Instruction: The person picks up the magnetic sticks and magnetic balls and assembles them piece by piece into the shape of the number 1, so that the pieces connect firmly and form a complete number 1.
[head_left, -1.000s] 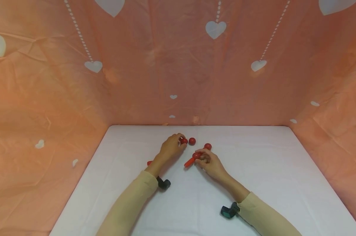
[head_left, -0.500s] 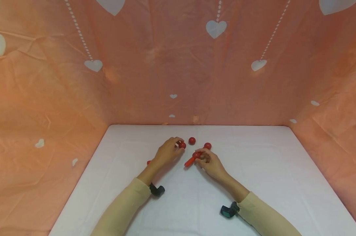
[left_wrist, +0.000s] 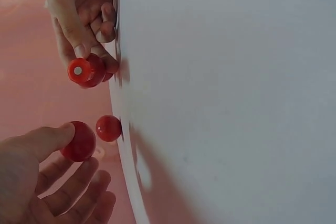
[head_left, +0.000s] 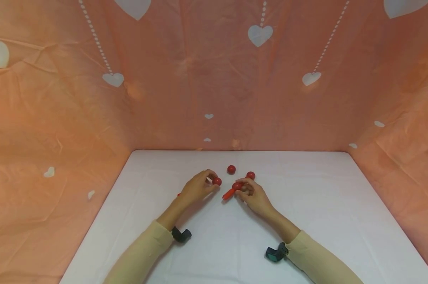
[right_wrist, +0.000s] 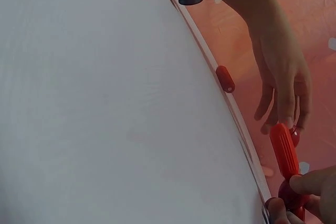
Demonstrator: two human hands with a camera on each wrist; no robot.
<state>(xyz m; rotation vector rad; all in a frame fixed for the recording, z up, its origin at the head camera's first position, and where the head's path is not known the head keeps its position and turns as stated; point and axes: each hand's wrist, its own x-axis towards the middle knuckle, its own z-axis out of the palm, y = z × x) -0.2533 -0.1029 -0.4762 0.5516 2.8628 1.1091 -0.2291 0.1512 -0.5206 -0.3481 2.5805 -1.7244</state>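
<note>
My left hand [head_left: 197, 188] pinches a red ball [head_left: 217, 181] between thumb and fingers, just left of the other hand. In the left wrist view this ball [left_wrist: 79, 142] sits at the thumb tip. My right hand [head_left: 255, 197] grips a second red ball [head_left: 236, 186] with a ribbed red rod [head_left: 228, 194] joined to it, pointing toward the left hand. The rod's end [left_wrist: 77, 70] shows a pale round dot. A further red ball [head_left: 251, 175] shows just beyond the right fingers, which hide what lies between.
A loose red ball [head_left: 231, 169] rests on the white table [head_left: 306, 205] behind both hands. Another red rod [right_wrist: 225, 79] lies on the table, mostly hidden behind the left wrist in the head view. An orange cloth with pale hearts [head_left: 214, 86] surrounds the table.
My left hand has drawn its red ball away from the loose ball, toward me and slightly left. The right hand stays almost still with its ball and rod.
</note>
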